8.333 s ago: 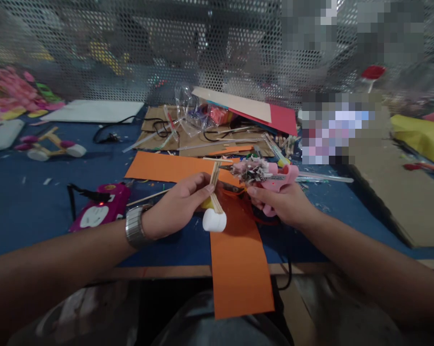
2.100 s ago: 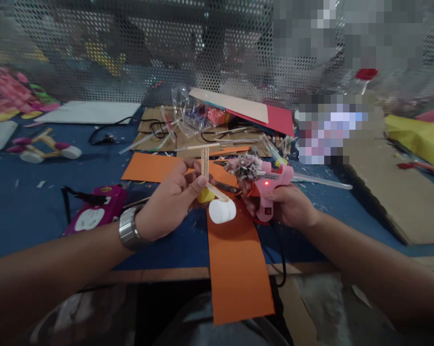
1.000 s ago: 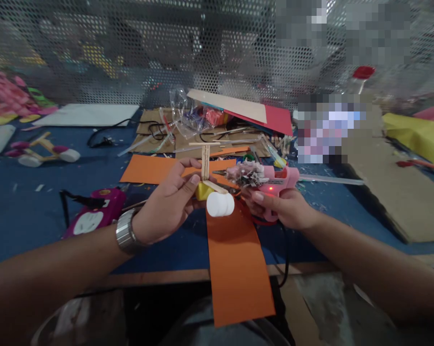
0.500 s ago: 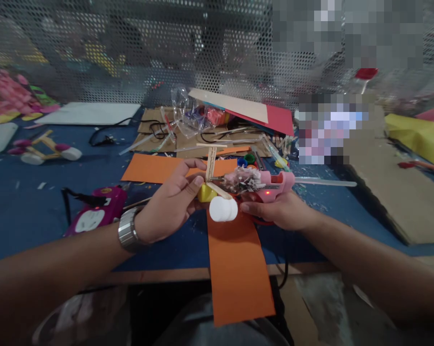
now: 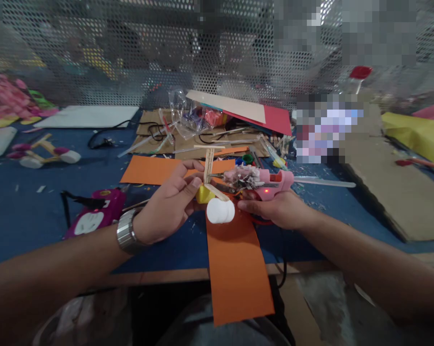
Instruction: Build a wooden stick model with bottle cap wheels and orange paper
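Observation:
My left hand (image 5: 169, 202), with a metal watch (image 5: 127, 230) on its wrist, pinches a small model made of wooden sticks (image 5: 208, 166). A yellow piece (image 5: 204, 194) and white round pieces (image 5: 220, 211) are joined to the model. In my right hand (image 5: 281, 207) is a pink hot glue gun (image 5: 269, 180), its red light lit and a clear glue stick (image 5: 325, 181) poking out of the back. The gun's nozzle points left and is at the sticks; whether it touches them I cannot tell. Below lies an orange paper strip (image 5: 240, 269), hanging over the table edge.
A purple device (image 5: 97, 211) with a black cord stands left of my hands. Farther left lies another stick model (image 5: 45, 151). Cardboard (image 5: 393, 192) covers the right side. Behind are a plastic bag (image 5: 188, 117), coloured sheets (image 5: 234, 105) and a perforated metal screen (image 5: 220, 43).
The glue gun's nozzle has shifted very slightly left and up along the sticks. Both hands keep their grips, and the view has moved a little.

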### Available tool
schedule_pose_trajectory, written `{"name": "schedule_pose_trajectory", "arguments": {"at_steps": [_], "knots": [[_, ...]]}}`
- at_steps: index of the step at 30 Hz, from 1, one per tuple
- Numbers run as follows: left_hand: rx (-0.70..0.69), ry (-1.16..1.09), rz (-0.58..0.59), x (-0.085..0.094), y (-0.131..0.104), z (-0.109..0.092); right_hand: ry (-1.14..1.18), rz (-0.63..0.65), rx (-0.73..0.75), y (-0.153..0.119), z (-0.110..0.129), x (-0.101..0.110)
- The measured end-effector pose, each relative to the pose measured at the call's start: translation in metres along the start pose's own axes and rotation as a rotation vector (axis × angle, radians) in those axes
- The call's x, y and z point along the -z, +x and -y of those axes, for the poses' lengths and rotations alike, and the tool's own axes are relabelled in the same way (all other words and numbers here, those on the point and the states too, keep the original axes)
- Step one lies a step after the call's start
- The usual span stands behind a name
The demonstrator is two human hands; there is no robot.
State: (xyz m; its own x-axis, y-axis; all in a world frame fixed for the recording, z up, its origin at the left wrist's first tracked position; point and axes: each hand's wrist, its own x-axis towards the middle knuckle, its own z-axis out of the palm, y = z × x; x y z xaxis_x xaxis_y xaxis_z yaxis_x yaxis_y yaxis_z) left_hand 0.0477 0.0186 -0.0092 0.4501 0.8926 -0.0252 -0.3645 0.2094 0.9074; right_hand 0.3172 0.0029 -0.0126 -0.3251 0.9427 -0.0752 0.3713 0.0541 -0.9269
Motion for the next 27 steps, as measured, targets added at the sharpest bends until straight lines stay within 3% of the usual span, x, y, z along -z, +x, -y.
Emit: {"name": "schedule_pose_trajectory", "arguments": {"at_steps": [12, 23, 27], "knots": [[0.016, 0.013, 0.032, 0.003, 0.0, 0.004, 0.132, -0.05, -0.005, 0.0, 0.004, -0.001], [0.077, 0.076, 0.013, 0.001, -0.001, 0.004, 0.165, -0.181, -0.087, 0.0, -0.012, 0.002], [0.075, 0.088, 0.023, 0.001, -0.001, 0.004, 0.169, -0.149, -0.079, 0.001, -0.008, 0.002]]}}
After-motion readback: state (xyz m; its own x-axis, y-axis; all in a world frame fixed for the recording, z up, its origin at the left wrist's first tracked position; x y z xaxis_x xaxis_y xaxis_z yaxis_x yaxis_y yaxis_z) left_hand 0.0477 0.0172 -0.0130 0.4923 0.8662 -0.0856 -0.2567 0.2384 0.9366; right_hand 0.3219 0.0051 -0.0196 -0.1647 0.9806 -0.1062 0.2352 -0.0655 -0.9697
